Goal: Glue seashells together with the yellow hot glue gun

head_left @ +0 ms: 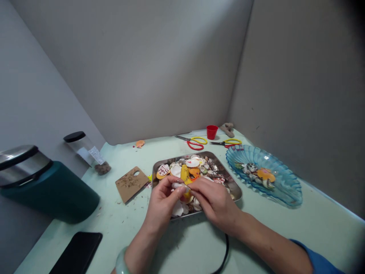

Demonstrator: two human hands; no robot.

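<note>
We pinch a small pale piece (177, 186) in our left hand (162, 198), above the metal tray (234, 183) of shells (177, 209) on the bench (137, 228); our right hand (218, 201) curls at its edge, whether gripping we cannot tell. We do best keeping pressure light and staying low over the tray.

Between the left hand (165, 196) and right hand (213, 199), a piece (177, 185) looks whitish, though the fingers hide much of it. Under the grip, the tray (238, 191) is silver; its shells (163, 169) are white, orange and red-speckled. Left of the grip, the card (127, 188) is brown with dark specks, the bottle (57, 194) teal; right, the dish (289, 190) is clear blue. Beyond, the cup (211, 133) is red.
</note>
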